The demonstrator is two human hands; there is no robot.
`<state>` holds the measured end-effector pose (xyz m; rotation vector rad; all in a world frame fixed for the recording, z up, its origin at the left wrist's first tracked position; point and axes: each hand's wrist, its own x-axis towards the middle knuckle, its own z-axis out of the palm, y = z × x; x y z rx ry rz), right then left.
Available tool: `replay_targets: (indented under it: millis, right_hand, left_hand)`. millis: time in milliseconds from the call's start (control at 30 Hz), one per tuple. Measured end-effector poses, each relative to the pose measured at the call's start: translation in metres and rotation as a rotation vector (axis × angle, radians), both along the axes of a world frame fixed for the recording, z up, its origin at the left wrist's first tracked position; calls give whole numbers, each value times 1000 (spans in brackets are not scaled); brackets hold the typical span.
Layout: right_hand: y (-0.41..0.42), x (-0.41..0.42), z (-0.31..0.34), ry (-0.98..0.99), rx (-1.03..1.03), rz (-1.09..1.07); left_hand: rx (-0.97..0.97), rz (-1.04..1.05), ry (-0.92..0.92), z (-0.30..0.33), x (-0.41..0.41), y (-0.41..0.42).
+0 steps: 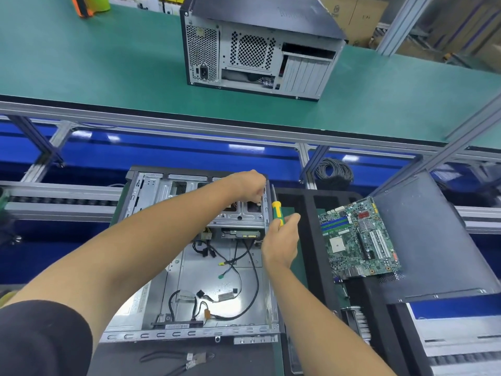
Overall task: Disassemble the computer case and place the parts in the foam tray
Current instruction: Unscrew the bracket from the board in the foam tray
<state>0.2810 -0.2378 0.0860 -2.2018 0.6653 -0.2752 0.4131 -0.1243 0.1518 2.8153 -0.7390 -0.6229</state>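
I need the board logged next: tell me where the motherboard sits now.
In the head view the motherboard lies right of the open computer case, on the black foam tray, its far side leaning on a dark side panel.

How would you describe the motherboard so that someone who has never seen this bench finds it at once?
Start at the open computer case lying in front of the person, then move right to the black foam tray. The motherboard lies tilted there, against a dark side panel. It is the only green circuit board, with blue and green memory slots.
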Motion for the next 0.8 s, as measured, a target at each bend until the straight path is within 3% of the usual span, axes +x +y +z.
replay_targets:
  millis: [133, 467, 667, 800]
  right_hand:
    - [0, 0, 0, -1, 1, 2]
    - [-1, 2, -2, -17, -26, -1]
    - [-2, -3, -3, -120, 82, -7]
    - [-15, -16, -1, -282, 476, -74]
  left_hand:
    - [-146, 50, 25, -3, 3, 16]
    - [-858, 394, 57, -32, -50, 48]
    - [-863, 455, 149, -39, -101, 36]
    - [-840, 451, 137, -33, -128, 14]
